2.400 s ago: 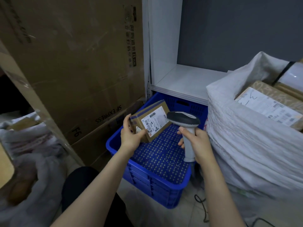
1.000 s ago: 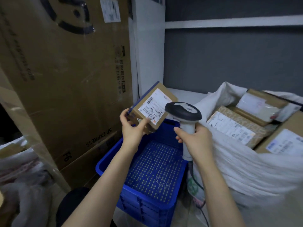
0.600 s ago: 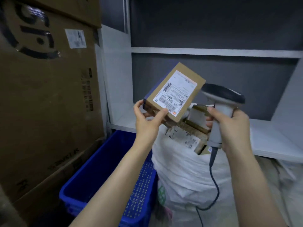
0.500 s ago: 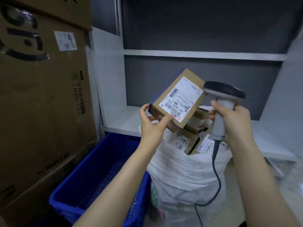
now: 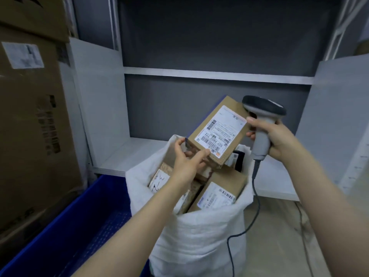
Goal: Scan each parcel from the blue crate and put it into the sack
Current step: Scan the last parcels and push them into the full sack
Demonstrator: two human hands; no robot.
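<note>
While the left hand [image 5: 185,162] pinches the parcel [image 5: 219,132] by its lower corner above the sack [image 5: 199,246], the right hand [image 5: 279,138] grips the scanner [image 5: 263,110] at the parcel's 2 o'clock. Several parcels already fill the sack. The blue crate [image 5: 60,226], at 8 o'clock, shows none in its visible part, so this is probably among the last.

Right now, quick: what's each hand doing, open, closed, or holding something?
Left hand: closed, holding the cardboard parcel over the sack.
Right hand: closed, gripping the barcode scanner.

Before you, the floor [image 5: 279,236] carries the white sack [image 5: 199,236], the blue crate [image 5: 79,226] just beside its left, and tall cardboard boxes [image 5: 30,136] further left; a white shelf [image 5: 123,156] runs behind.
</note>
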